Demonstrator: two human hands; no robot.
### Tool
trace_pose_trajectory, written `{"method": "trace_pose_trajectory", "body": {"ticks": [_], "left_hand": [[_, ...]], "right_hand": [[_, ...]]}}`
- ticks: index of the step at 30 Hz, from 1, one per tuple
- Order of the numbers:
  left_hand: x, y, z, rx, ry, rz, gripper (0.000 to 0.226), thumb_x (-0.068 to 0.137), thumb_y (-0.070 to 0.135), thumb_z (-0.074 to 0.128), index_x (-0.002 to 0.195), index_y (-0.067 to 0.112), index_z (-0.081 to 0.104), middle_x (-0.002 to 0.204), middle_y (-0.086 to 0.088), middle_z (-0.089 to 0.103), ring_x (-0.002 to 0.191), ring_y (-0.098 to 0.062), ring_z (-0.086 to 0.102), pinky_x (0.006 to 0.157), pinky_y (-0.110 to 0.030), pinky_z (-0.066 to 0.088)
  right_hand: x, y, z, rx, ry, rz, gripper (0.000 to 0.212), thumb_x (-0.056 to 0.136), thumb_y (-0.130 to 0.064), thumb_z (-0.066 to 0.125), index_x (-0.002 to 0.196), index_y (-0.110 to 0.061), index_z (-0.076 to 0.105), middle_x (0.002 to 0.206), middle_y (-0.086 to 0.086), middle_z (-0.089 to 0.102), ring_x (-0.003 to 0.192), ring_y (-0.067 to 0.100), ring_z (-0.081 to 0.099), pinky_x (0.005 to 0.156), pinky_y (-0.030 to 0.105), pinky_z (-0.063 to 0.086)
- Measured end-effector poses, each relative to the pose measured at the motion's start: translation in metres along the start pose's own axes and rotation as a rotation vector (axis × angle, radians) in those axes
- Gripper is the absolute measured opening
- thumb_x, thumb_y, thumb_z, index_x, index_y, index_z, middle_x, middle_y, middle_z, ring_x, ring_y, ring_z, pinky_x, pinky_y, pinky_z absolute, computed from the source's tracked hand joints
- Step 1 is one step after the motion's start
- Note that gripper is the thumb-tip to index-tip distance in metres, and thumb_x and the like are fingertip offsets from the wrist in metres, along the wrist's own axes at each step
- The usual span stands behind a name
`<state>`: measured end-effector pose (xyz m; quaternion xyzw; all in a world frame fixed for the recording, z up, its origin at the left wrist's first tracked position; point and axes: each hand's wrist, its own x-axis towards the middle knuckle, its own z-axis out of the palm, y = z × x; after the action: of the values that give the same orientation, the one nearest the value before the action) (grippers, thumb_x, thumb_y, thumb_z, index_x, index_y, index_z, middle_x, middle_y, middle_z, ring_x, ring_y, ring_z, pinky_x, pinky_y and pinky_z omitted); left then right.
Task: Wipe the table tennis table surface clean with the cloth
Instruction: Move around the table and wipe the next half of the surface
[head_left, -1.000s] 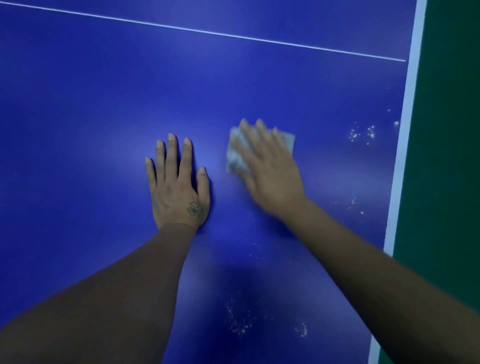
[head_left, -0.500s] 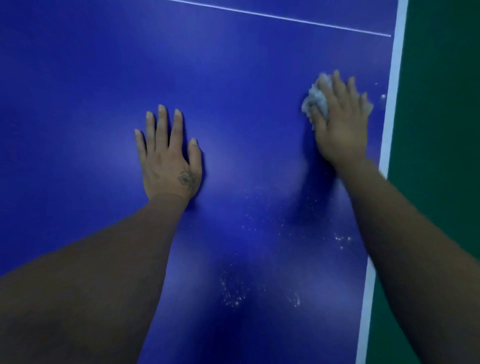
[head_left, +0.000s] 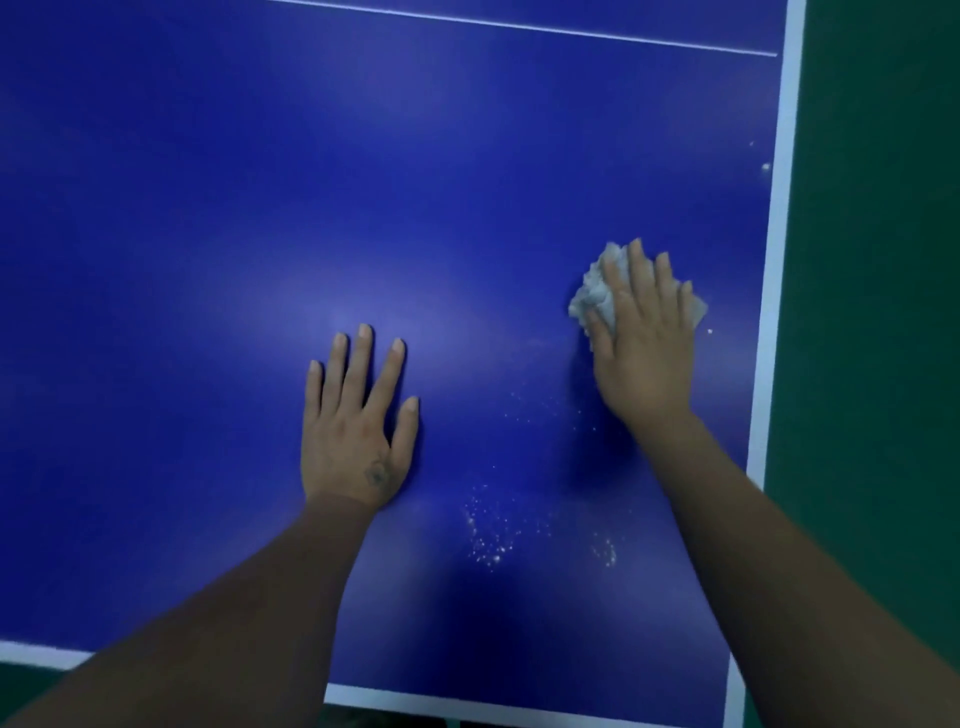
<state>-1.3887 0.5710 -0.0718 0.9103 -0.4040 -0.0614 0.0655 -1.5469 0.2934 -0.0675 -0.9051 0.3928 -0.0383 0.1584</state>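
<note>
The blue table tennis table (head_left: 260, 234) fills the view. My right hand (head_left: 644, 348) lies flat, fingers straight, pressing a crumpled pale grey cloth (head_left: 595, 293) onto the surface near the right edge. The cloth shows at the hand's left and under the fingertips. My left hand (head_left: 356, 426) rests flat on the table, fingers spread, holding nothing. White specks (head_left: 491, 535) lie scattered on the blue between and below the two hands.
A white border line (head_left: 776, 234) runs down the table's right edge, with green floor (head_left: 883, 312) beyond it. The near edge (head_left: 415, 701) shows at the bottom. A thin white line (head_left: 519, 26) crosses the top. A few specks (head_left: 765, 166) sit by the right border.
My right hand with the cloth swept from the middle to the right edge, then drew back toward me along that edge. The left hand stayed flat. The view shifted, showing the near edge.
</note>
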Motion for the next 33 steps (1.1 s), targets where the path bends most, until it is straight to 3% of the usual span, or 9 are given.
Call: {"method": "trace_pose_trajectory", "body": {"ticks": [5,13,17,21,24,27,33], "left_hand": [[0.002,0.0,0.001,-0.009,0.013,-0.01,0.064,0.108,0.043,0.043,0.168,0.026,0.029,0.177,-0.004,0.015,0.165,-0.028,0.008,0.131,-0.057,0.014],[0.003,-0.001,0.005,-0.025,0.031,-0.01,0.063,0.107,0.04,0.047,0.167,0.025,0.033,0.177,-0.005,0.018,0.165,-0.029,0.01,0.13,-0.058,0.016],[0.003,-0.002,0.005,-0.04,0.033,-0.01,0.064,0.106,0.039,0.049,0.166,0.025,0.033,0.176,-0.006,0.02,0.164,-0.03,0.011,0.13,-0.059,0.017],[0.004,-0.001,0.005,-0.057,0.057,-0.003,0.064,0.105,0.037,0.051,0.165,0.023,0.036,0.176,-0.008,0.022,0.164,-0.031,0.014,0.129,-0.06,0.018],[0.004,0.0,0.005,-0.056,0.054,-0.006,0.063,0.105,0.037,0.05,0.165,0.022,0.036,0.176,-0.008,0.022,0.164,-0.032,0.014,0.13,-0.06,0.017],[0.004,0.0,0.006,-0.054,0.048,-0.005,0.063,0.105,0.038,0.048,0.166,0.023,0.035,0.176,-0.007,0.02,0.164,-0.032,0.013,0.13,-0.06,0.016],[0.003,-0.001,0.008,-0.056,0.062,-0.006,0.063,0.105,0.037,0.05,0.165,0.023,0.035,0.175,-0.008,0.022,0.164,-0.031,0.014,0.13,-0.059,0.017]], "right_hand": [[-0.036,-0.006,0.007,-0.005,-0.072,-0.079,0.06,0.114,-0.044,0.038,0.17,-0.028,0.023,0.179,-0.004,0.014,0.166,0.024,0.005,0.134,0.046,0.0],[0.076,-0.03,0.02,-0.032,0.039,-0.138,0.059,0.115,-0.049,0.035,0.168,-0.026,0.03,0.177,0.002,0.022,0.164,0.031,0.016,0.133,0.053,0.006],[0.011,-0.051,0.029,-0.021,-0.039,-0.377,0.06,0.113,-0.035,0.048,0.168,-0.019,0.03,0.177,0.007,0.021,0.164,0.034,0.014,0.131,0.058,0.013],[-0.046,-0.055,0.021,-0.045,-0.203,-0.586,0.065,0.112,-0.041,0.049,0.169,-0.022,0.027,0.178,0.003,0.014,0.166,0.029,0.008,0.132,0.055,0.017],[-0.007,-0.053,0.019,-0.055,-0.173,-0.54,0.069,0.112,-0.052,0.047,0.169,-0.018,0.029,0.178,0.005,0.016,0.166,0.029,0.009,0.133,0.05,0.014],[0.019,-0.059,0.025,-0.072,-0.107,-0.457,0.068,0.113,-0.051,0.044,0.168,-0.014,0.029,0.178,0.006,0.018,0.165,0.03,0.011,0.133,0.052,0.016],[-0.021,-0.069,0.031,-0.058,-0.213,-0.764,0.066,0.113,-0.045,0.047,0.169,-0.015,0.027,0.178,0.006,0.017,0.165,0.028,0.01,0.133,0.052,0.016]]}}
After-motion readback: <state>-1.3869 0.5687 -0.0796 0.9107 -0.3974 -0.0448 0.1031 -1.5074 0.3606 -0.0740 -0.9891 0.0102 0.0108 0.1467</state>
